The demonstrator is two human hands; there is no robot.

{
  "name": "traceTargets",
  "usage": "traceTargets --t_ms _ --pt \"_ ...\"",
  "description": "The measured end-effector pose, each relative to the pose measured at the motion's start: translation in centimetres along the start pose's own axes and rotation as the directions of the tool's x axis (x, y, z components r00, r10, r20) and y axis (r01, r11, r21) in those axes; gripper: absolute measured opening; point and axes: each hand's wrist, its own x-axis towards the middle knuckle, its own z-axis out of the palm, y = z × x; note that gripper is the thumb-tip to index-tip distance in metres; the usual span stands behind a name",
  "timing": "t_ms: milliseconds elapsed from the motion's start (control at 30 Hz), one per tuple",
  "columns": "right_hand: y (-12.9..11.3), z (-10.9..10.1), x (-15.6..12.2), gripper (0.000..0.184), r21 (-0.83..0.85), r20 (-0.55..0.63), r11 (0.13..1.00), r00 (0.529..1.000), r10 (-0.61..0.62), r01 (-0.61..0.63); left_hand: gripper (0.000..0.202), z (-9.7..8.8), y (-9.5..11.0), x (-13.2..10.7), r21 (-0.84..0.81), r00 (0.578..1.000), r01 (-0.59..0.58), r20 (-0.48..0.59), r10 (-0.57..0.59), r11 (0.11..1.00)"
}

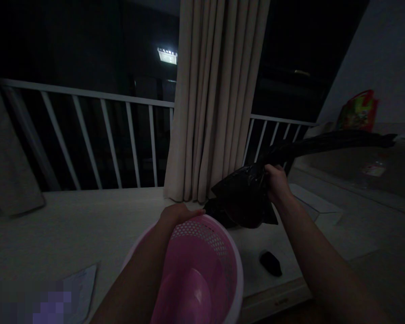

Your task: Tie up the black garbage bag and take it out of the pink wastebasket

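Observation:
A pink plastic basket (219,270) with a pale rim and a band of small holes stands at the bottom centre, open side towards me. My left hand (177,215) reaches across it and grips the far rim, one finger stretched along the edge. My right hand (276,180), up and to the right, is closed round a black plastic bag (246,193). The bag's lower part hangs loose just behind the basket, beside the left fingertips. A long twisted end of it trails away to the right. Whether the bag touches the rim is too dark to tell.
A small black object (270,263) lies right of the basket on the pale ledge (128,229). Behind are a beige curtain (219,90) and a white railing (87,96). At right are a white box (319,204), a plastic bottle (374,168) and a red-green bag (359,112).

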Motion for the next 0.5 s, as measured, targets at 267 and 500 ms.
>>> traceTargets --t_ms 267,500 --pt "0.9 -1.2 0.9 0.017 -0.027 -0.024 1.000 1.000 -0.007 0.007 0.097 -0.4 0.3 -0.6 -0.004 1.000 -0.004 0.009 0.004 1.000" --pt "1.6 -2.1 1.4 0.020 -0.038 -0.035 0.999 0.999 -0.019 0.018 0.096 -0.5 0.3 -0.3 -0.030 1.000 0.003 0.023 -0.002 1.000"
